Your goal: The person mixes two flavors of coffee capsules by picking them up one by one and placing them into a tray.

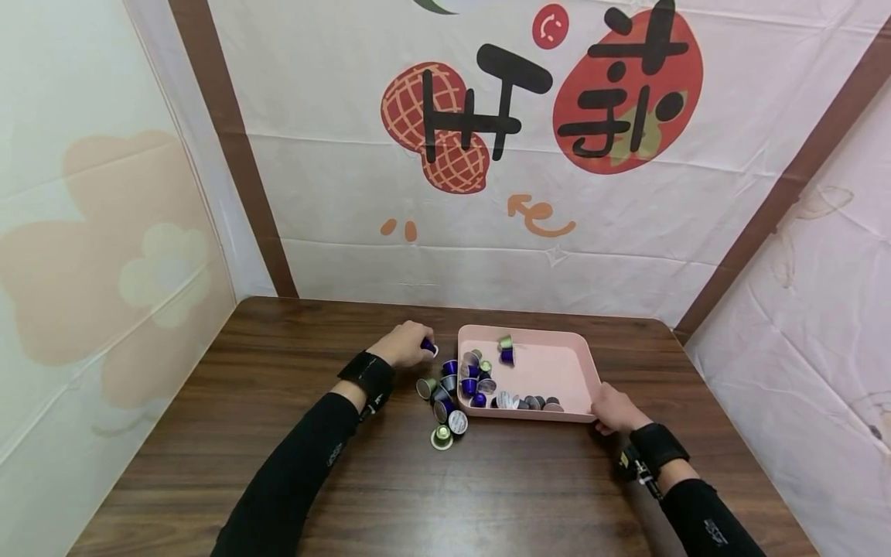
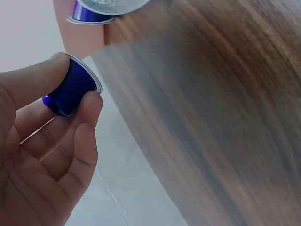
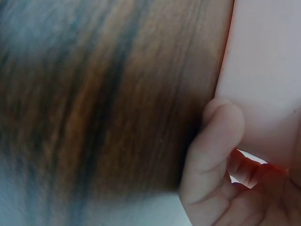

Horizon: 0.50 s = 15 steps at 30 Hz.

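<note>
Between thumb and fingertips, my left hand (image 1: 405,346) pinches a dark blue coffee capsule (image 2: 73,89), held left of the pink tray (image 1: 550,363). Its pale rim faces away from the palm in the left wrist view. At the tray's near right corner, my right hand (image 1: 616,410) grips the edge, the thumb on the rim in the right wrist view. Blue, green and grey capsules (image 1: 469,385) lie inside the tray along its left and near sides. Just outside its left wall sits a loose cluster of capsules (image 1: 442,410), some tipped on their sides.
The brown wood-grain table (image 1: 501,495) carries all of this. A white printed cloth (image 1: 334,186) hangs behind the table's far edge, with more cloth on the left and right sides. A green capsule (image 1: 442,438) lies nearest the front of the cluster.
</note>
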{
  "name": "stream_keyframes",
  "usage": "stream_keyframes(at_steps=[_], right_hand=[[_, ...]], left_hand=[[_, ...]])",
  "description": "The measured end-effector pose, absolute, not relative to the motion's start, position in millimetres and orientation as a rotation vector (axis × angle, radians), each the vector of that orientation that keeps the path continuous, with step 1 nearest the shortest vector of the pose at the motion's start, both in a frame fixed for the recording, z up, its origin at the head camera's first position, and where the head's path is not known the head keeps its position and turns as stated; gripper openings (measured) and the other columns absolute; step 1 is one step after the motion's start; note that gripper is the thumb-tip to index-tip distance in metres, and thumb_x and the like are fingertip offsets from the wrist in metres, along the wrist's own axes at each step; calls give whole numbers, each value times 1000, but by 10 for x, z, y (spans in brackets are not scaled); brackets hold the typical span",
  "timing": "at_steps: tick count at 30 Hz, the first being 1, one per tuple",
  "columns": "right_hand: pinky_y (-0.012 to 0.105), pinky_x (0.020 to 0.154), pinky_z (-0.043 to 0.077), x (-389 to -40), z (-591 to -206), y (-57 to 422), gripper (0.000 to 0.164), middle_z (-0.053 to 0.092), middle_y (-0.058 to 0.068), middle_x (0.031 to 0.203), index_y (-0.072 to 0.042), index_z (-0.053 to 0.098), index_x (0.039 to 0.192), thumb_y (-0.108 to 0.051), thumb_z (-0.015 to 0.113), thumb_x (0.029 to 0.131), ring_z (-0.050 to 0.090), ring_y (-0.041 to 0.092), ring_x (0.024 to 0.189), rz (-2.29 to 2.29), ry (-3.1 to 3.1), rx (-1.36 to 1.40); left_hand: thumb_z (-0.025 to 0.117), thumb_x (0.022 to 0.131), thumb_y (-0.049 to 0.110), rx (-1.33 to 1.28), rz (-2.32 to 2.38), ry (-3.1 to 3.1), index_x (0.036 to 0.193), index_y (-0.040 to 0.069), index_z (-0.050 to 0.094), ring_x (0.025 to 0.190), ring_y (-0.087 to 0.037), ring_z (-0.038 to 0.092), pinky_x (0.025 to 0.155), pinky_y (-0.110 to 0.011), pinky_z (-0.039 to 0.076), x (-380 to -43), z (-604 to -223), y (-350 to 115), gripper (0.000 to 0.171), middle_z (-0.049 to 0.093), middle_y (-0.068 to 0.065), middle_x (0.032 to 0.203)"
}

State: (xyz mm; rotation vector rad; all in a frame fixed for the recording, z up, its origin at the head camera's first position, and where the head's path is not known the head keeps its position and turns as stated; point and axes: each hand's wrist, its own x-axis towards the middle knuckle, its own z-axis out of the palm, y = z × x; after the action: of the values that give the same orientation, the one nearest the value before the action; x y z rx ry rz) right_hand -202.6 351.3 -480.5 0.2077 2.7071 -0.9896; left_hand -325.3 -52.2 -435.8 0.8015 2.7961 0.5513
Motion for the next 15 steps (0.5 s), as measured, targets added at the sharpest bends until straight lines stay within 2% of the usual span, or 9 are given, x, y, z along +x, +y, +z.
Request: stream_keyframes(at_steps=[5,15], right_hand=[[33,47,51,-2038,-4813,3515,38,51,17,76,15,35,118,3,43,83,57,21,53,-982,2714,204],[33,47,51,-2016,-4798,3505,38,51,17,77,16,34,120,3,42,84,56,21,53,-984,2712,193]], left_hand=[[67,87,19,858,596,2828,90,12,64,76,-15,55,69,-32,46,-3256,-4356,-523,8,61,0,87],[67,88,20,916,635,2834,95,11,66,80,-14,57,72,-33,47,-3212,-4253,-459,11,62,0,91]])
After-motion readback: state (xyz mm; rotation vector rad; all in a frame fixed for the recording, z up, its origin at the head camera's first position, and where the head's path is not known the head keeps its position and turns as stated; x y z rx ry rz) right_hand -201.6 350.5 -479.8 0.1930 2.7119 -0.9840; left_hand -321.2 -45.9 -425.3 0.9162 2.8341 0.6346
